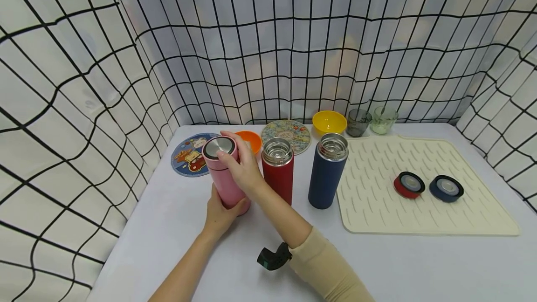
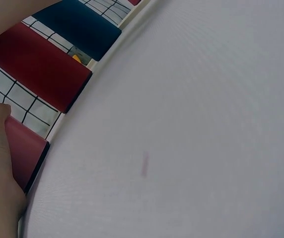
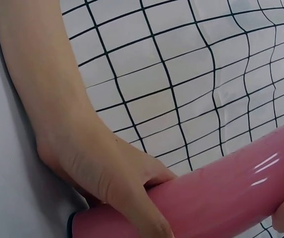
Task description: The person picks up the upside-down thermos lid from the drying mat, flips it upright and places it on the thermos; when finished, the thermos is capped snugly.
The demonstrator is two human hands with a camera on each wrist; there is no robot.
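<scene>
A pink thermos with a silver-topped lid stands at the left of the white table. My left hand grips its lower body, with the thumb across the front in the right wrist view. Around the lid curls my right hand, its thumb at the top rim and the other fingers partly hidden behind. Just right of it stands a red thermos without a lid, partly covered by my right forearm. A lidless blue thermos is beside that one.
A cream ridged mat at right bears a red lid and a blue lid. Behind are two round coasters, an orange bowl, a yellow bowl and two glasses. Black netting encloses the table.
</scene>
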